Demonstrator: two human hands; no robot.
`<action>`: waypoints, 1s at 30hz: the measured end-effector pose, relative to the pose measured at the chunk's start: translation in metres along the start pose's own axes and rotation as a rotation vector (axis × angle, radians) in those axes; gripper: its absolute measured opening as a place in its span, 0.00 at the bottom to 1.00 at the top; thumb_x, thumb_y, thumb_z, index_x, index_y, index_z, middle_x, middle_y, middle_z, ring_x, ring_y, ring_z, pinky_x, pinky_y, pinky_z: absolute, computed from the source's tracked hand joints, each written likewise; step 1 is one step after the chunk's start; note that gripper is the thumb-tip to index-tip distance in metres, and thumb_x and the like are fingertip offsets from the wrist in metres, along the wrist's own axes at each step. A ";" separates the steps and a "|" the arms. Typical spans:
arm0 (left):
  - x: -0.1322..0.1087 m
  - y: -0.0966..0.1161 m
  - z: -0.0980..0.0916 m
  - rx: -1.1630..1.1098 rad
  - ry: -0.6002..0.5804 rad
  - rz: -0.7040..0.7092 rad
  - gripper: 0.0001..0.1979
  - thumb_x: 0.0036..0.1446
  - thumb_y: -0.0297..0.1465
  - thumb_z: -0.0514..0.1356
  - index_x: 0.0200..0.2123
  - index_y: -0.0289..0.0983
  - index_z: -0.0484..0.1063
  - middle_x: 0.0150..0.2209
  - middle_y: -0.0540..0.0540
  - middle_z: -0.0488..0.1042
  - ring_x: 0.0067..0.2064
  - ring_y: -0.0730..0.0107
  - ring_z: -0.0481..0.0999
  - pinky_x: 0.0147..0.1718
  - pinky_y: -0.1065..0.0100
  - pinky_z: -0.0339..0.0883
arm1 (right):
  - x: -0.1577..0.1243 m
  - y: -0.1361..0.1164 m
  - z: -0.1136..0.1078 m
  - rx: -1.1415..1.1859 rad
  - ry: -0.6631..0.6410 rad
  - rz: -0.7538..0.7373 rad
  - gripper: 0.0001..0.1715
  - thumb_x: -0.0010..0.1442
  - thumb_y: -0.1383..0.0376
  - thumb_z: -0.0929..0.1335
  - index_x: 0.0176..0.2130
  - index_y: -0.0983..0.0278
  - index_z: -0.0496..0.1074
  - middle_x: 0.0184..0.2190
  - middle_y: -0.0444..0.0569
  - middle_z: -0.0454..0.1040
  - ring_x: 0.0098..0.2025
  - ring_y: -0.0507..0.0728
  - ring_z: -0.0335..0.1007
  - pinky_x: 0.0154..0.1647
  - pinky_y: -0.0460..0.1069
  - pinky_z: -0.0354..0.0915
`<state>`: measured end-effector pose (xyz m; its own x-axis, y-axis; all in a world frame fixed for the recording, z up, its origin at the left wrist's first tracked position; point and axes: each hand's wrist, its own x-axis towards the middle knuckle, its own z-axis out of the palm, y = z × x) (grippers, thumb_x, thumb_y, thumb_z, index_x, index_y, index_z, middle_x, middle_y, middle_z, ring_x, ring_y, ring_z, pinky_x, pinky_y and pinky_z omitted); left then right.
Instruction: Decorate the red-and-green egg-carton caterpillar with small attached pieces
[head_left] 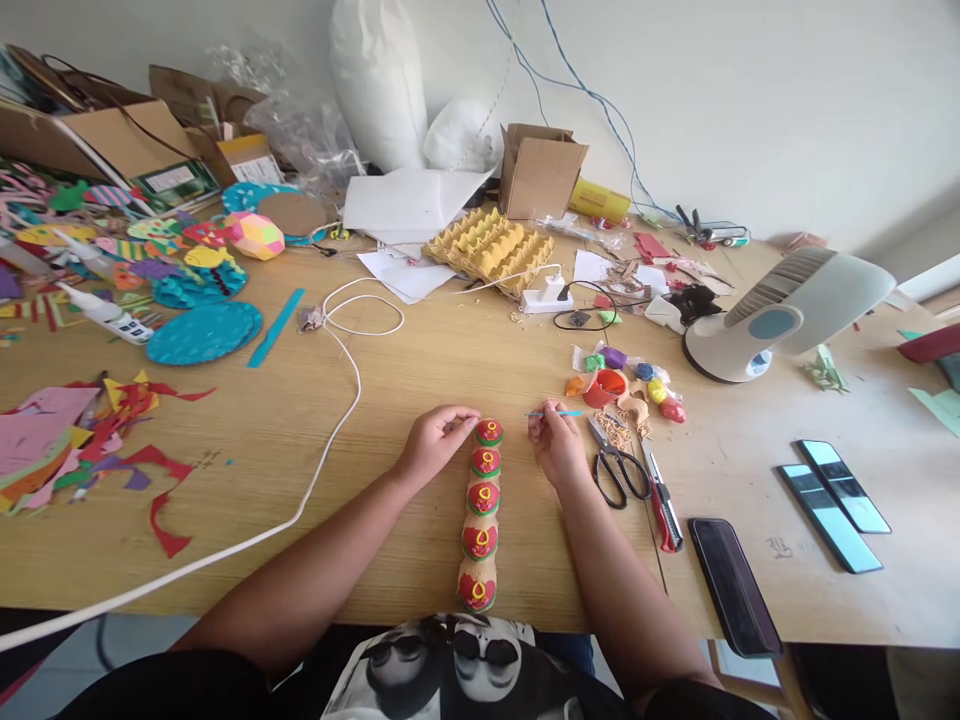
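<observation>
A row of several round pieces (481,498), red and green with yellow loops on top, runs from the table edge away from me. My left hand (442,437) is at the far end of the row, its fingertips pinched beside the farthest piece; what they hold, if anything, is too small to tell. To the right of the row, my right hand (555,440) is closed on a thin blue stick (571,413). Just beyond it are a red cup (604,386) and small coloured clay lumps (657,390). Black scissors (621,472) and a red cutter (663,505) lie right of that hand.
Three phones (733,585) lie at the right, with a white fan (780,315) behind. A white cable (330,432) crosses the left side near paper scraps (161,460) and blue discs (202,333). Egg trays (491,250) and a cardboard box (541,172) stand at the back.
</observation>
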<state>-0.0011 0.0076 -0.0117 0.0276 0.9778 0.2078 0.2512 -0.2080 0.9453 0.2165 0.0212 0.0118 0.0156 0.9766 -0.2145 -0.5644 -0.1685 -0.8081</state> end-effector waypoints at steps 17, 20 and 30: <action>-0.008 0.022 -0.005 0.335 0.035 0.500 0.07 0.65 0.32 0.62 0.43 0.44 0.80 0.42 0.46 0.81 0.45 0.65 0.79 0.48 0.60 0.73 | -0.033 -0.001 0.024 -0.087 -0.338 0.100 0.20 0.61 0.48 0.71 0.45 0.57 0.71 0.55 0.53 0.78 0.57 0.61 0.75 0.60 0.61 0.69; -0.010 0.022 -0.007 0.410 0.094 0.561 0.08 0.63 0.31 0.64 0.44 0.46 0.81 0.42 0.46 0.79 0.45 0.65 0.77 0.46 0.61 0.73 | -0.038 0.002 0.029 -0.076 -0.373 0.107 0.19 0.62 0.48 0.70 0.47 0.56 0.71 0.58 0.53 0.76 0.58 0.61 0.75 0.62 0.61 0.67; -0.011 0.025 -0.006 0.541 0.179 0.624 0.05 0.61 0.32 0.67 0.40 0.44 0.82 0.34 0.47 0.76 0.38 0.66 0.72 0.41 0.63 0.69 | -0.049 0.013 0.033 -0.238 -0.444 0.014 0.24 0.66 0.47 0.68 0.56 0.55 0.72 0.65 0.51 0.70 0.64 0.60 0.68 0.67 0.59 0.63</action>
<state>-0.0013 -0.0088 0.0115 0.1732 0.6593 0.7317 0.6705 -0.6231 0.4027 0.1810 -0.0245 0.0295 -0.3725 0.9279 -0.0142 -0.3573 -0.1575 -0.9206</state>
